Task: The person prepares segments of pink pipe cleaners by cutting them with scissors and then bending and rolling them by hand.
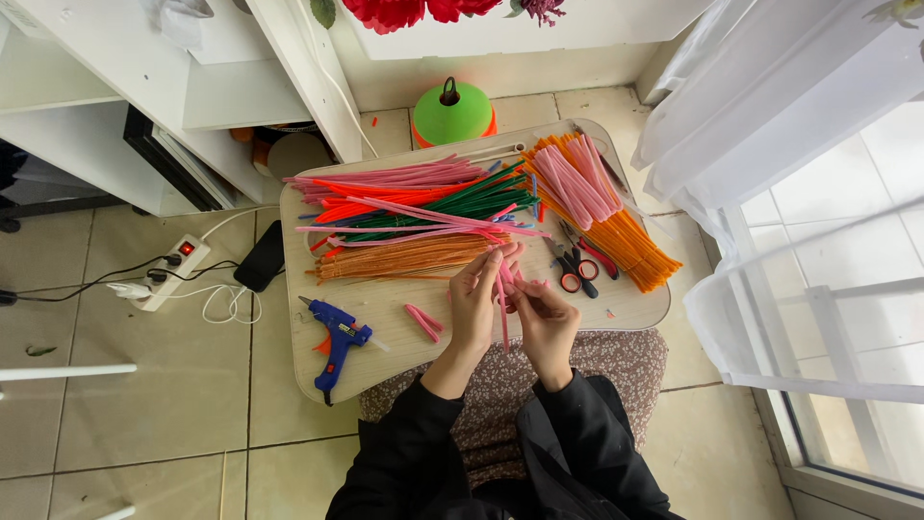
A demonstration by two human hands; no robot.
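Fingers of our left hand [474, 300] and right hand [545, 318] are pinching a pink pipe cleaner [503, 306] just in front of the scissors [576, 265] on the counter [404, 332]. We are judging it light, soft and bendable, best gripped near its ends.

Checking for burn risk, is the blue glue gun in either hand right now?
No, the blue glue gun lies on the tray, left of both hands.

A pale lap table [385, 371] carries heaped pipe cleaners [423, 217]; a blue glue gun [336, 339]; red-handled scissors [576, 270].
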